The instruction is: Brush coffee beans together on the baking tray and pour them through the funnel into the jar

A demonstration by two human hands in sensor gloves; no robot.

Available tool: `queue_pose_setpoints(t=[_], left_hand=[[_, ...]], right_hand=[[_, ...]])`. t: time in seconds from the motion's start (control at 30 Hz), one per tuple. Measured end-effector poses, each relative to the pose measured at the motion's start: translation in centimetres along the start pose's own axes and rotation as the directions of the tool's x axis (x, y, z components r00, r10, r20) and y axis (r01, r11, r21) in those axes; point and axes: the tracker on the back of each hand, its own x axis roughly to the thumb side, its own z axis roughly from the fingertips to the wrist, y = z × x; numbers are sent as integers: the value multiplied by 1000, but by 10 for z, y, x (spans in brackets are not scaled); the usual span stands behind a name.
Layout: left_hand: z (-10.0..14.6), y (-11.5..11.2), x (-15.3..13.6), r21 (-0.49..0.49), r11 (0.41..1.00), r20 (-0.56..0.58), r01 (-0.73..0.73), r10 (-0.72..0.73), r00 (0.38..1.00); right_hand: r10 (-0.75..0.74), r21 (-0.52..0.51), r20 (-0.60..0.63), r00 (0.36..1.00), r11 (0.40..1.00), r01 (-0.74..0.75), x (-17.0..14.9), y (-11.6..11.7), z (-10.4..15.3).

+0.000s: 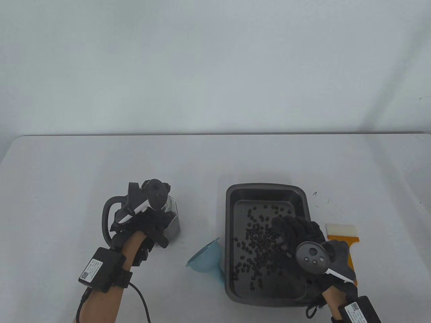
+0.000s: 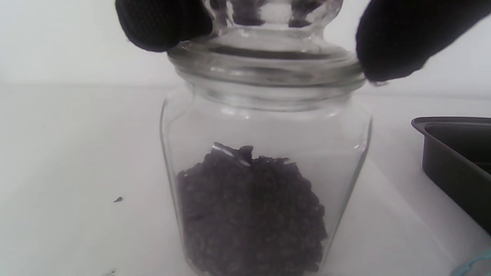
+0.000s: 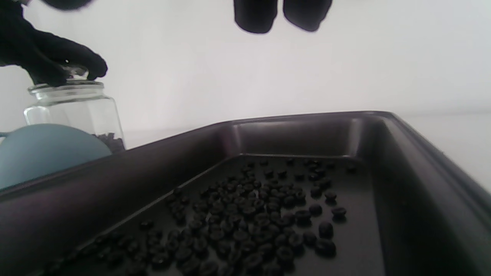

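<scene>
At the left of the table (image 1: pixel 67 175), the left hand (image 1: pixel 141 222) is being held over the glass jar (image 2: pixel 264 172), its gloved fingertips (image 2: pixel 165 23) curled down around the glass lid (image 2: pixel 268 57), which is sitting on the jar's mouth. The jar is standing upright and is being seen partly filled with dark coffee beans (image 2: pixel 249 214) at its bottom. Just to the right of the jar, the pale blue funnel (image 1: pixel 207 257) is lying on its side on the table, close against the left wall of the baking tray (image 1: pixel 230 215). The tray is resting flat, and loose coffee beans (image 1: pixel 256 242) are being shown scattered across its floor, thickest toward the middle and thinner toward the far end. Over the tray's near right part the right hand (image 1: pixel 299 239) is being held, fingers relaxed and loosely extended above the beans, nothing being gripped; in the right wrist view two fingertips (image 3: pixel 255 17) are hanging clear of the tray. Just right of the tray, the brush (image 1: pixel 343 237) with an orange handle and pale bristles is lying on the table, partly hidden by the right hand.
</scene>
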Motion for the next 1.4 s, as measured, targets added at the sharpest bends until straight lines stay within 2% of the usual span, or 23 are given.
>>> queue_pose_setpoints(t=[0.03,0.1,0.13,0.23,0.33,0.5,0.67,0.83,1.0,1.17,1.4], left_hand=[[-1,2,0,1,1000,6,-5,5,1000],[-2,4,-5,75,995,-19,-68,69,997],[-5,4,-7,55,993,18,-100,100,995],[-5,6,-8,37,996,-12,-84,84,996],[-5,4,-5,100,993,-29,-55,58,998],[1,7,-7,162,983,-15,-89,93,996],[31,28,-21,220,964,23,-149,148,989],[60,34,-36,249,963,9,-107,108,994],[83,19,-53,240,964,-13,-118,124,992],[104,-6,-64,249,960,-34,-128,141,989],[106,-46,-68,191,974,-63,-121,136,989]], right_hand=[[-1,1,1,1000,1000,1,0,0,0],[-1,-3,-3,1000,1000,1,-1,0,0],[-3,-3,-3,1000,1000,3,-1,0,1],[-7,-6,-5,1000,1000,7,-1,0,1],[-6,-4,-6,1000,1000,6,-1,0,1],[-8,-9,-3,1000,1000,8,-2,0,0],[-14,-2,-5,1000,1000,13,-2,0,-1],[-10,4,0,1000,1000,10,0,1,-3],[-5,6,6,1000,1000,5,2,2,-4],[-3,12,5,1000,1000,3,1,2,-4],[-1,11,1,1000,1000,1,1,3,-4]])
